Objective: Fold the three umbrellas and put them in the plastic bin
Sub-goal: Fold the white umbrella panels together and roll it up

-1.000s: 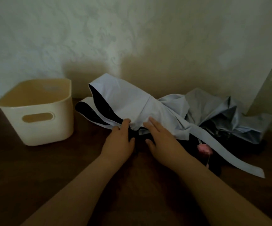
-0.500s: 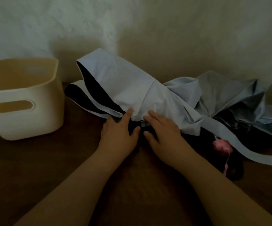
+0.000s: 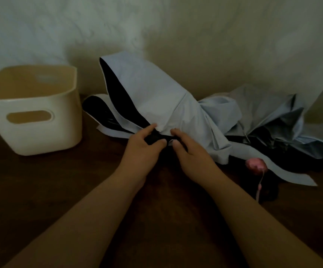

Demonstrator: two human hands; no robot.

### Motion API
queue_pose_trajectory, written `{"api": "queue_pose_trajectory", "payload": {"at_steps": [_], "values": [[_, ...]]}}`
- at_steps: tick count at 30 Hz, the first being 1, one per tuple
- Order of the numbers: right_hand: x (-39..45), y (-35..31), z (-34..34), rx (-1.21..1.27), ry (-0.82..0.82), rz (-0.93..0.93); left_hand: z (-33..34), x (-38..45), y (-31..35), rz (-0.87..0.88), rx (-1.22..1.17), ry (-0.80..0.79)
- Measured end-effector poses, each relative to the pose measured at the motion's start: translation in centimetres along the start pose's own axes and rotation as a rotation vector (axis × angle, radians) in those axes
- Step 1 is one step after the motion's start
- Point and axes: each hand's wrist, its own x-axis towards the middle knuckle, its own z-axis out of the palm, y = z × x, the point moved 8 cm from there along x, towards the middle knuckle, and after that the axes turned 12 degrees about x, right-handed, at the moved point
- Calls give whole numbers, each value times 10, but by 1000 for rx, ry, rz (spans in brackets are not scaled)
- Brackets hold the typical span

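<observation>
Both hands had closed in since half a second before: earlier the fingers lay flat on the cloth, now they curled round the dark middle part of the nearest umbrella (image 3: pixel 152 97). Left hand (image 3: pixel 144 147) pinched a dark bunched piece between thumb and fingers; right hand (image 3: pixel 188 149) gripped just beside it, thumb near a small pale tab, its fingers partly hidden under the canopy edge. The two hands sat almost touching, likely so the one could steady the shaft or strap while the other gathered cloth; which part each held could not be told in the dim light.

Pale blue canopy stood up loose and unfolded behind the hands, black lining showing on its left. Further grey-blue umbrella cloth (image 3: pixel 269 117) lay crumpled to the right against the wall; how many umbrellas made up that heap could not be told. Pink handle (image 3: pixel 255 165) with a cord lay near the right forearm on the tabletop (image 3: pixel 79 190).

Plastic bin (image 3: pixel 35 117) stood well left of the hands, mouth up, nothing visible inside. Judgement: folding of the first umbrella only begun; none binned.
</observation>
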Motion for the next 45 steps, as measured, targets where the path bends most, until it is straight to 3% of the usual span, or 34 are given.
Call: {"api": "queue_pose_trajectory", "payload": {"at_steps": [5,14,23,29,35,38,41,45], "values": [[4,-19,-13,515,216,35,16,-9,11,10,-383,-147],[1,-43,-32,713,434,56,24,-24,28,152,-366,-310],[-5,-30,-48,838,408,-25,28,-30,32,247,114,-268],[-6,-20,-35,706,314,108,27,-26,23,184,-53,-265],[-8,-30,-35,970,305,58,39,-31,26,113,-339,-422],[-9,-31,-39,1036,338,16,43,-36,30,156,-193,-436],[-11,-34,-43,1029,377,-49,36,-38,41,307,156,-254],[-13,-40,-45,911,410,-130,32,-38,47,376,193,-152]]}}
